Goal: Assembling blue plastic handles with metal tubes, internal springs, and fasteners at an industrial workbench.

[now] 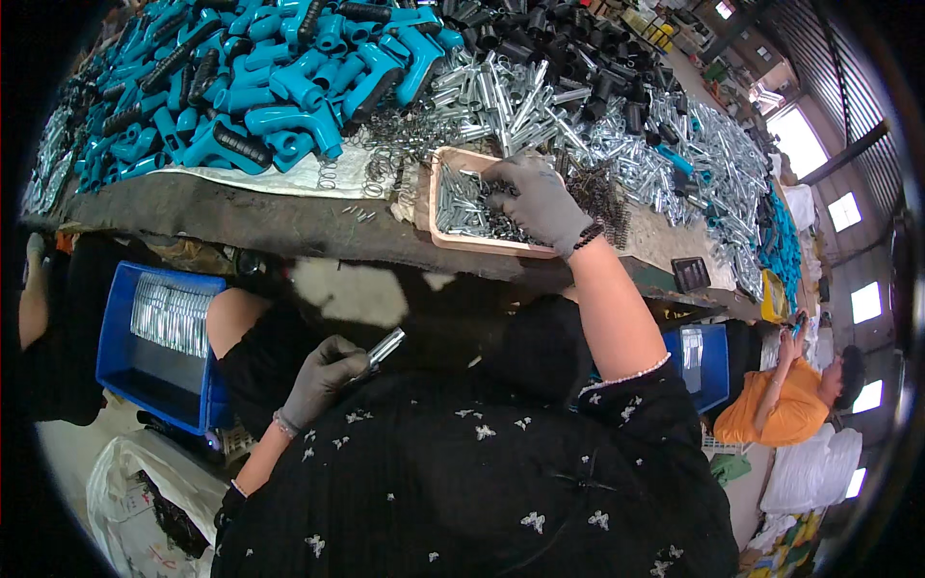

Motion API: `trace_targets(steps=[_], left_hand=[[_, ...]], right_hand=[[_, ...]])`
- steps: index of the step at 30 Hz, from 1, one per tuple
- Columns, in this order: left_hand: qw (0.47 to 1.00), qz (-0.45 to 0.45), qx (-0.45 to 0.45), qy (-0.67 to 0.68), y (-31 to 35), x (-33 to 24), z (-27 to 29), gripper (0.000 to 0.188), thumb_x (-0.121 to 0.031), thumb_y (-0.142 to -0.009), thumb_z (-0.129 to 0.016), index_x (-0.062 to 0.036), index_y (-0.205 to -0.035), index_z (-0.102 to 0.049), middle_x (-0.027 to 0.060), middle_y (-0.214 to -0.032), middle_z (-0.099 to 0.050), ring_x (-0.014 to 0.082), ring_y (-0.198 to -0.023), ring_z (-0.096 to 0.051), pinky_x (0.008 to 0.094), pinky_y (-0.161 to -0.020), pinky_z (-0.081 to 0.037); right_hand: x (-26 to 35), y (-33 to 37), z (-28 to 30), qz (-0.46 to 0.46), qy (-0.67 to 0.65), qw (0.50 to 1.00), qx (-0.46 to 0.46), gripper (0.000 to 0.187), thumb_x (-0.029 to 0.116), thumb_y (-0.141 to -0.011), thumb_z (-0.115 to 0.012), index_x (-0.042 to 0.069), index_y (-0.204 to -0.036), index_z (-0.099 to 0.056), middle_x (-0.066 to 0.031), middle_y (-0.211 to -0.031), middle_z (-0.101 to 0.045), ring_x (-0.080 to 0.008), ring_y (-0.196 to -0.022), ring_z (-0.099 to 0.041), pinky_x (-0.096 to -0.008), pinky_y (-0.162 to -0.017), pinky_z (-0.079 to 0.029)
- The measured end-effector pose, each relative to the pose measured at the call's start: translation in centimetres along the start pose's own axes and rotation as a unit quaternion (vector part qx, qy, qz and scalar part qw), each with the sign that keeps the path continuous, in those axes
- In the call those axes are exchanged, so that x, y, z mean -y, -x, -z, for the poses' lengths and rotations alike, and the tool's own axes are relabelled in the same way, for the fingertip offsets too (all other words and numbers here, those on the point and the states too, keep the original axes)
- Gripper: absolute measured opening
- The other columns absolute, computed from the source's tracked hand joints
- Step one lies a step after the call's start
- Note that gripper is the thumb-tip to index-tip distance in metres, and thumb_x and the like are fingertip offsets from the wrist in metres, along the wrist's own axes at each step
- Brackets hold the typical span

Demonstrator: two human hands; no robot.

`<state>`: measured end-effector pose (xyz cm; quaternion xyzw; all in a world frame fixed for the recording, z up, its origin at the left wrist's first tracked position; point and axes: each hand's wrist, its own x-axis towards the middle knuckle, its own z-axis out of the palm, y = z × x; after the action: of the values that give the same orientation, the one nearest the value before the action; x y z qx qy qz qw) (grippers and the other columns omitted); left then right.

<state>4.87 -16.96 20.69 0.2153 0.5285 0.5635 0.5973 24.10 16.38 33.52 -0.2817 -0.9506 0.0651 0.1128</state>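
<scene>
My left hand, in a grey glove, is closed round a short shiny metal tube in front of my body. The tube tilts up to the right, its lower end hidden by the fingers. My right hand, gloved too, is over a pale pink tray on the table edge. Its fingers are bent down among small metal pins in the tray; what they pinch, if anything, is hidden. Dark small parts lie in the tray beside the pins.
Turquoise tool housings are heaped at the back left. Metal tubes and black sleeves pile up behind the tray. Loose springs lie right of it. A blue crate with metal tubes stands lower left. A person in orange sits at right.
</scene>
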Motion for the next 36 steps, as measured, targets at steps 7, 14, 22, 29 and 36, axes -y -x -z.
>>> trace_targets(steps=[7, 14, 22, 29, 36], left_hand=[[1.000, 0.007, -0.002, 0.020, 0.5, 0.3, 0.6, 0.019, -0.014, -0.087, -0.074, -0.0033, -0.097, -0.063, 0.0018, -0.091, -0.065, 0.0076, -0.083, -0.057, 0.0248, -0.078, -0.046], [0.999, -0.009, 0.029, -0.012, -0.3, 0.7, 0.3, 0.017, -0.013, -0.088, -0.074, -0.0035, -0.098, -0.063, 0.0016, -0.091, -0.065, 0.0079, -0.084, -0.057, 0.0251, -0.079, -0.046], [0.998, -0.017, 0.009, -0.064, 0.3, 0.1, 0.3, 0.014, -0.015, -0.091, -0.070, -0.0049, -0.097, -0.063, 0.0027, -0.091, -0.065, 0.0085, -0.079, -0.056, 0.0250, -0.073, -0.047], [0.998, -0.050, 0.014, 0.041, 0.1, -3.7, -1.1, 0.012, -0.015, -0.095, -0.063, -0.0053, -0.101, -0.059, 0.0074, -0.094, -0.067, 0.0099, -0.064, -0.057, 0.0234, -0.056, -0.044], [0.996, -0.050, 0.049, 0.053, 0.8, -8.4, -4.4, 0.025, -0.014, -0.096, -0.060, -0.0045, -0.118, -0.055, 0.0100, -0.098, -0.069, 0.0104, -0.063, -0.057, 0.0223, -0.056, -0.045]], right_hand=[[-1.2, 0.5, 2.9, -0.121, -0.450, 0.876, -0.122, 0.036, 0.020, -0.093, -0.067, -0.002, -0.121, -0.064, -0.0072, -0.099, -0.069, -0.0131, -0.086, -0.063, -0.0271, -0.076, -0.050], [-5.3, 0.9, 1.2, -0.175, -0.287, 0.927, -0.169, 0.026, 0.018, -0.096, -0.061, 0.000, -0.114, -0.069, -0.0125, -0.095, -0.070, -0.0206, -0.083, -0.066, -0.0316, -0.077, -0.051], [-4.3, 0.9, 3.1, -0.016, -0.079, 0.983, -0.165, 0.023, 0.009, -0.092, -0.062, 0.008, -0.114, -0.070, -0.0176, -0.111, -0.067, -0.0360, -0.106, -0.064, -0.0394, -0.091, -0.051], [-3.2, 0.3, 3.3, -0.181, -0.333, 0.905, -0.195, 0.031, 0.025, -0.098, -0.062, -0.002, -0.111, -0.069, -0.0108, -0.083, -0.070, -0.0148, -0.066, -0.062, -0.0281, -0.063, -0.050], [-3.4, 0.9, 3.6, -0.265, -0.388, 0.875, -0.119, 0.039, 0.035, -0.100, -0.059, -0.003, -0.105, -0.068, -0.0083, -0.079, -0.069, -0.0113, -0.061, -0.059, -0.0273, -0.056, -0.048]])
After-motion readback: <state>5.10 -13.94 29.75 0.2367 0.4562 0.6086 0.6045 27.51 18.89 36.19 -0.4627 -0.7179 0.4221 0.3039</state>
